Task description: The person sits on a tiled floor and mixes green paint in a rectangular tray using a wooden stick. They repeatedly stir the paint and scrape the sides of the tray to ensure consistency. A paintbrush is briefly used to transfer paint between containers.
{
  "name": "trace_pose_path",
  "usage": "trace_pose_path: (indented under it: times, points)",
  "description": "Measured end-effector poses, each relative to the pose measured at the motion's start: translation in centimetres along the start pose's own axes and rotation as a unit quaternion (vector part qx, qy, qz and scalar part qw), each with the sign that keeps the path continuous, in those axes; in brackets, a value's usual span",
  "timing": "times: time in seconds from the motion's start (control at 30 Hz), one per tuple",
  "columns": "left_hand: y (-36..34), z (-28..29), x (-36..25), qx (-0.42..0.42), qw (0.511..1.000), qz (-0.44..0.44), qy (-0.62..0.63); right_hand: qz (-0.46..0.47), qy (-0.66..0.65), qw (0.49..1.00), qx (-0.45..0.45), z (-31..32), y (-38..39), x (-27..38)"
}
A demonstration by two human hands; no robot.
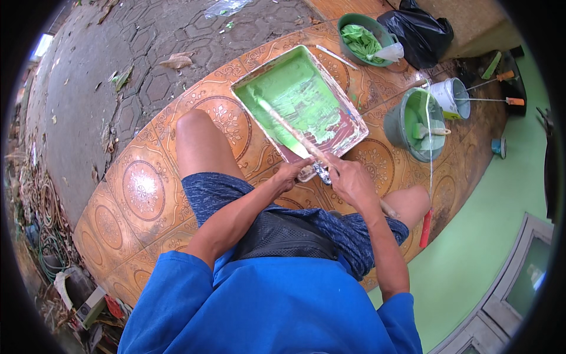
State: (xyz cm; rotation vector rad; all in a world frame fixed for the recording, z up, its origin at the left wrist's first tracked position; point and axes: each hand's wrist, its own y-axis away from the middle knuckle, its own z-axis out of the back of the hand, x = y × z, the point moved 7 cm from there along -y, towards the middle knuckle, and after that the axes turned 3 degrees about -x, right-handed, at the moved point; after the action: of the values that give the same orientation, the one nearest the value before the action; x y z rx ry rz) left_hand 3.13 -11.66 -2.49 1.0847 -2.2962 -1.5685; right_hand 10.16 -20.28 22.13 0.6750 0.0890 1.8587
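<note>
My right hand (352, 182) is closed round a long wooden stick (292, 131) that slants over the tray. The stick's far end rests in light green paint. My left hand (289, 175) grips the near edge of the paint tray (358, 131), its fingers close to the stick and partly hidden. Wet green paint coats most of the tray, while its near right part shows reddish-brown streaks. A small shiny, crumpled-looking piece (322, 173) shows between my hands; its kind is unclear.
Right of the tray stand a grey-green bucket (394, 131) of green paint with a brush (433, 131) and a white pail (453, 97). Farther back are a green basin (344, 30) and a black plastic bag (421, 36). A red-handled roller frame (425, 229) lies near my right knee.
</note>
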Motion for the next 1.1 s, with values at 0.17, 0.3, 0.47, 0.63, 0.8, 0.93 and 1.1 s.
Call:
trace_pose_path:
  times: [0.17, 0.3, 0.47, 0.63, 0.8, 0.93, 1.1]
  points:
    - [0.5, -0.6, -0.3, 0.017, 1.000, -0.019, 0.013, -0.006, 0.039, 0.999, -0.028, 0.9, 0.2, -0.4]
    - [-0.7, 0.9, 0.3, -0.006, 1.000, -0.017, 0.011, 0.004, 0.056, 0.998, 0.009, 1.3, 0.6, 1.9]
    - [0.3, -0.3, 0.0, 0.004, 1.000, -0.019, 0.015, -0.010, 0.099, 0.995, 0.005, 0.4, 0.2, -0.3]
    - [0.5, -0.5, -0.4, 0.023, 1.000, -0.014, 0.011, -0.014, 0.091, 0.995, -0.041, 3.1, 0.0, -1.6]
    - [0.4, -0.4, -0.4, 0.006, 1.000, -0.023, -0.014, -0.044, 0.129, 0.990, -0.049, 3.4, -0.1, -2.8]
    - [1.2, -1.0, -0.7, 0.029, 0.999, -0.023, 0.019, -0.014, 0.046, 0.998, -0.042, 3.3, 0.4, -2.0]
    - [1.1, -0.8, -0.5, 0.024, 1.000, 0.007, 0.002, -0.041, 0.039, 0.996, -0.073, 4.1, 0.2, -2.4]
